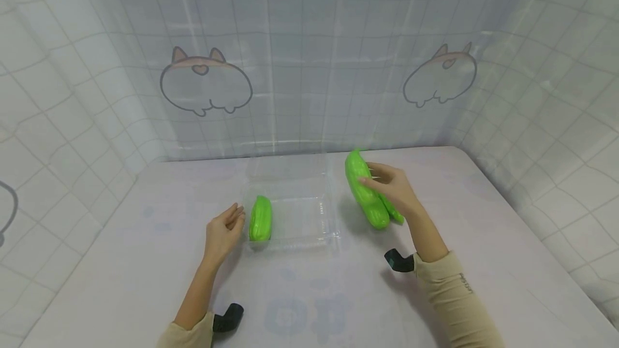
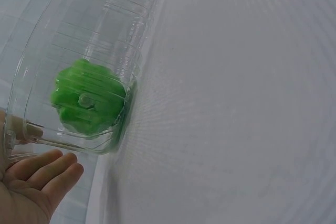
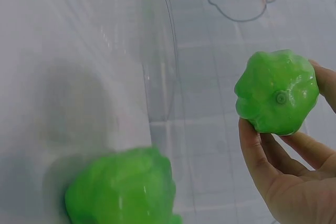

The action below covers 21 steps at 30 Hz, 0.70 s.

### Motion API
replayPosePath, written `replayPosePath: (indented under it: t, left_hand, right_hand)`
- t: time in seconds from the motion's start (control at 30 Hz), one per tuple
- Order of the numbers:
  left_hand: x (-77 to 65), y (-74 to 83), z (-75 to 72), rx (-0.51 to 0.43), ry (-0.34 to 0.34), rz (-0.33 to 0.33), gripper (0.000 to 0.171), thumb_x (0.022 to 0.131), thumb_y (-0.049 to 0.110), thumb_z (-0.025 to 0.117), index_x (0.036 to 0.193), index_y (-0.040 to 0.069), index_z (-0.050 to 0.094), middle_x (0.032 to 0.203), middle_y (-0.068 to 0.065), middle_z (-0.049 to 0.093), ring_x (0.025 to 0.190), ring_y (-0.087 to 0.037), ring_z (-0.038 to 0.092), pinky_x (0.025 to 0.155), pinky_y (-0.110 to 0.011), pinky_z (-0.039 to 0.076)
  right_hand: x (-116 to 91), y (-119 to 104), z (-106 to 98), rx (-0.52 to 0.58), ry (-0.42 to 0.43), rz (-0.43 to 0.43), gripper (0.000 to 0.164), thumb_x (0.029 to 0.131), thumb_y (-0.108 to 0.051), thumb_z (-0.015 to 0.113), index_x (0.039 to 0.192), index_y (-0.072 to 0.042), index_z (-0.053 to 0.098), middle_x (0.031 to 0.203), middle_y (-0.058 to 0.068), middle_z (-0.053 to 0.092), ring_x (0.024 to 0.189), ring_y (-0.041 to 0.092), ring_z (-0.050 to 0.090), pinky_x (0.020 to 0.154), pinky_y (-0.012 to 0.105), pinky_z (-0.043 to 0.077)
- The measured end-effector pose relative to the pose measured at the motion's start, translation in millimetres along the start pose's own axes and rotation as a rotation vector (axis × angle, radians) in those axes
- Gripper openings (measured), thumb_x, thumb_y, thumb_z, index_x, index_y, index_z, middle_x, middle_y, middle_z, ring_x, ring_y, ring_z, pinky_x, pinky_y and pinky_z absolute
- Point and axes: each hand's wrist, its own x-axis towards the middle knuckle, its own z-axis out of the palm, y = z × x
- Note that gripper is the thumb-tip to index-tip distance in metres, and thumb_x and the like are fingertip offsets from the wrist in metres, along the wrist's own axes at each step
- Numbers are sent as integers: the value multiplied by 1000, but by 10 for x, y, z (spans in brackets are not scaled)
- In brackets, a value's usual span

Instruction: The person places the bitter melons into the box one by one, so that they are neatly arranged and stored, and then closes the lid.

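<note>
A bright green ribbed gourd is gripped between the thumb and fingers of my right hand, raised over the table. The right wrist view shows its lobed end with a small round stem mark. Partly hidden beneath it, a second green gourd lies on the table. My left hand is at the left side of a clear plastic box, fingertips right at its edge. Three extended fingers show in the left wrist view. Inside the box, along its left wall, lies another green gourd.
The clear lid of the box stands at its far side. The table has a pale cover. Translucent checked curtains with cartoon animal prints enclose it at the back and sides. Black mounts stick out from both cuffs.
</note>
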Motion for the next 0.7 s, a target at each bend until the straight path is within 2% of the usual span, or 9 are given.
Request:
replayPosePath:
  t: [0.17, 0.3, 0.47, 0.7]
  left_hand:
    - [1, 5, 2, -2, -4, -22, 41, 94, 4, 51, 128, -18, 44, 120, -28, 58, 102, -39, 62, 84, -36, 54]
    - [-1, 9, 3, 4, 1, -23, 41, 94, 4, 50, 128, -17, 44, 119, -27, 58, 101, -38, 63, 84, -36, 54]
    - [0, 7, 4, 12, 3, -24, 41, 94, 4, 50, 128, -17, 45, 119, -27, 59, 100, -39, 63, 83, -38, 55]
    - [-4, -3, 9, 20, 5, -18, 40, 94, 4, 51, 128, -17, 45, 118, -28, 59, 99, -39, 64, 82, -38, 55]
  right_hand:
    - [36, -26, 127, 36, -16, -1, 54, 87, -28, 68, 134, -7, 52, 125, 17, 59, 106, 31, 62, 84, 35, 54]
    - [76, -46, 219, 62, -32, -6, 52, 86, -27, 69, 132, -7, 54, 123, 17, 60, 103, 31, 63, 79, 32, 56]
    - [107, -89, 311, 51, -58, 6, 53, 85, -29, 70, 132, -10, 55, 125, 15, 59, 107, 30, 62, 86, 38, 55]
    - [140, -102, 490, 52, -92, 1, 55, 85, -29, 70, 133, -8, 53, 129, 14, 56, 111, 31, 59, 96, 48, 49]
